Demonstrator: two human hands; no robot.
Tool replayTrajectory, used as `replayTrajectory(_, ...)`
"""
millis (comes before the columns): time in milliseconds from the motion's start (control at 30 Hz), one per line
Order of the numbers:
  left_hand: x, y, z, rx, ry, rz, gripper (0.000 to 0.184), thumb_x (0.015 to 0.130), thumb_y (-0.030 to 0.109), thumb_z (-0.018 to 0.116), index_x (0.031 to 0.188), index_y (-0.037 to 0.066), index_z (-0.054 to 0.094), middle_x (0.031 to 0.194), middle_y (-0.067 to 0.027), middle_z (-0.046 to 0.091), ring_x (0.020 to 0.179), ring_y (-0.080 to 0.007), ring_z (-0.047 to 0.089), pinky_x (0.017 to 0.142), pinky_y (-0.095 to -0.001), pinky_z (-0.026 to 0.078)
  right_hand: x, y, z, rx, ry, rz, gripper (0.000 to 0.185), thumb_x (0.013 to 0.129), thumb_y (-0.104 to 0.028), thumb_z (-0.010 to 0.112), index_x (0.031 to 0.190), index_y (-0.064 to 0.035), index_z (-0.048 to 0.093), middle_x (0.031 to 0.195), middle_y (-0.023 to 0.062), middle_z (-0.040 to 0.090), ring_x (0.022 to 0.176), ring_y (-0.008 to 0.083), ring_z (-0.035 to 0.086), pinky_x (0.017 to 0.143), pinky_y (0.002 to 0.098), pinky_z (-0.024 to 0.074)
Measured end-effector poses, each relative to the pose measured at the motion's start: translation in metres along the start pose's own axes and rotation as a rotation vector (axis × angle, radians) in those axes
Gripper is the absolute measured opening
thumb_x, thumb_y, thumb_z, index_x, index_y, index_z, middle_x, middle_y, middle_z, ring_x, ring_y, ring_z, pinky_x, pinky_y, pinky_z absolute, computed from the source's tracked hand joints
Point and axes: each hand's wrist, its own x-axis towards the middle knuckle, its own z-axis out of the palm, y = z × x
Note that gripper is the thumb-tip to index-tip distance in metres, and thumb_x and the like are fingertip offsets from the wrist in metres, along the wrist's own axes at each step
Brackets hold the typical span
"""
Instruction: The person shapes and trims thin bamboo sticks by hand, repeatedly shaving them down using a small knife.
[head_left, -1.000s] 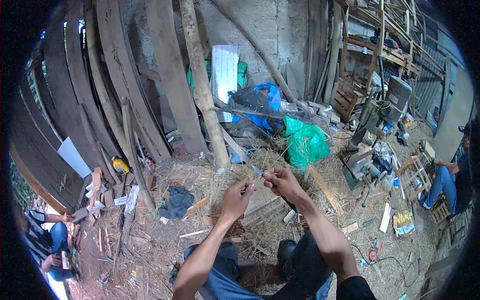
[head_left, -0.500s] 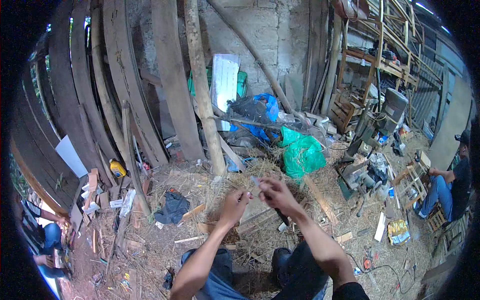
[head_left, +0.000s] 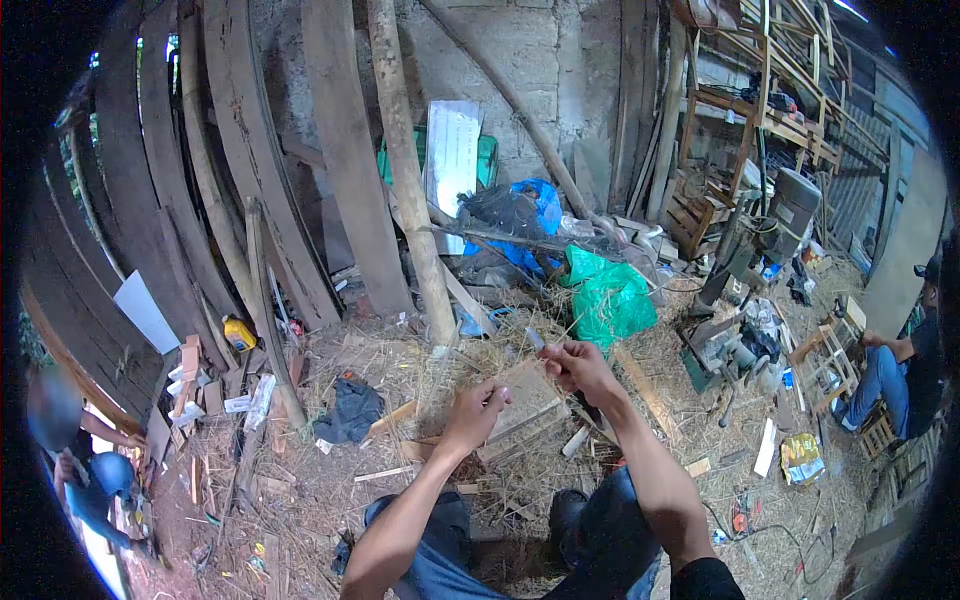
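Note:
My right hand (head_left: 580, 370) is closed around what looks like a knife (head_left: 535, 339). Its pale, narrow blade sticks out up and left past the fingers, and a dark end shows below the fist. To the left and a little lower, my left hand (head_left: 478, 412) is closed with thumb and fingertips together. Anything pinched there is too small to make out. The two hands are apart, held above my knees. Below them, a flat wooden board (head_left: 525, 425) lies on the straw-covered ground.
A green plastic bag (head_left: 612, 305) and a leaning pole (head_left: 412, 180) stand ahead. Left lie a dark cloth (head_left: 350, 410) and a yellow bottle (head_left: 238, 334). A machine (head_left: 745, 245) stands right. One person (head_left: 900, 370) sits far right, another (head_left: 100, 470) far left.
My right hand has moved right and slightly up with the knife, widening the gap between the hands. My left hand has shifted slightly right and stays closed. The person at left shows more.

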Motion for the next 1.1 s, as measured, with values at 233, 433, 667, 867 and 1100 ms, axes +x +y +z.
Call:
replayTrajectory(233,-0.012,-0.014,-0.019,-0.074,0.042,-0.035,0.022,0.092,0.021,0.051,0.088,0.002,0.06,0.073,-0.0035,0.057,0.069,-0.0101,0.052,0.063,-0.0265,0.041,0.0,-0.001,-0.065,0.133,0.463,-0.225,0.024,0.091,-0.029,0.057,0.094,-0.0063,0.064,0.064,-0.0061,0.05,0.045,0.0031,0.034,0.04,0.0193,0.0237)
replayTrajectory(433,0.006,-0.018,-0.003,-0.121,0.054,-0.023,0.022,0.093,0.022,0.051,0.089,0.003,0.06,0.07,0.0005,0.052,0.065,-0.0085,0.045,0.06,-0.024,0.038,-0.018,0.0,0.019,-0.09,0.1,-0.154,0.035,0.091,-0.028,0.057,0.119,-0.0077,0.056,0.067,-0.0024,0.055,0.047,0.003,0.038,0.042,0.019,0.0272)
replayTrajectory(667,0.006,-0.012,0.006,-0.014,0.074,0.067,0.022,0.091,0.02,0.05,0.092,0.002,0.062,0.074,-0.0094,0.062,0.068,-0.0192,0.059,0.062,-0.0323,0.044,-0.001,0.01,0.035,-0.073,-0.13,-0.003,0.022,0.092,-0.028,0.057,0.086,-0.0069,0.059,0.063,-0.004,0.053,0.046,0.0036,0.036,0.041,0.0207,0.0265)
replayTrajectory(867,-0.008,0.001,0.001,0.1,0.14,0.099,0.022,0.092,0.022,0.05,0.095,0.004,0.061,0.078,-0.0128,0.064,0.073,-0.0275,0.063,0.065,-0.0359,0.046,-0.001,-0.001,-0.001,0.043,0.037,-0.063,0.021,0.092,-0.026,0.057,0.086,-0.0065,0.06,0.065,-0.0027,0.052,0.045,0.0042,0.035,0.041,0.0213,0.0239)
replayTrajectory(1100,0.0,0.018,0.004,0.068,0.115,0.042,0.024,0.092,0.023,0.052,0.094,0.001,0.059,0.073,-0.0068,0.059,0.07,-0.0133,0.055,0.067,-0.0279,0.044,-0.008,0.02,0.041,0.055,-0.161,-0.062,0.016,0.092,-0.022,0.056,0.095,-0.0068,0.056,0.065,-0.0014,0.053,0.045,0.0047,0.037,0.039,0.0201,0.0249)
